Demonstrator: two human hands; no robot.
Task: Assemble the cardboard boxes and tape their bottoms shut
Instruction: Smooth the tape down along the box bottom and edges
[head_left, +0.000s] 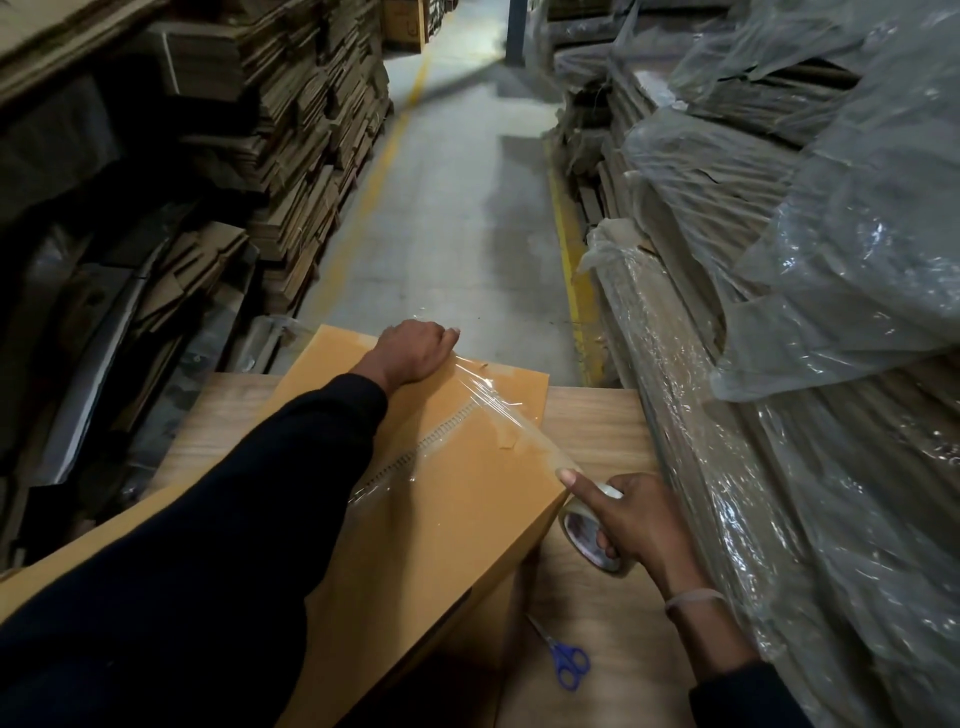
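Here, low in the frame, blue scissors (569, 662) lie on the wooden table (613, 613), just right of the box and clear of both my hands. My right hand (641, 525) is curled round the tape roll (592, 535) at lower right, index finger stretched along the strip. The roll sits just off the box's near right corner.

The tape (498, 410) runs taut from the roll up across the box (457, 493) to my left hand (413, 353) at frame centre. That hand lies knuckles-up on the far edge, fingers bent over the tape end, pressing it down.

Handling, my guess: the box is empty, so light and apt to skid or sag in the middle. Best steadied at edges and corners, where the board is stiff. The tape is thin and sticky and will wrinkle if slackened.

The far corner of the box overhangs the table edge. Tight on the right: plastic-wrapped cardboard stacks (779, 364) crowd the table. More stacks (301, 130) stand upper left. Open room is the concrete aisle (457, 208) straight ahead.
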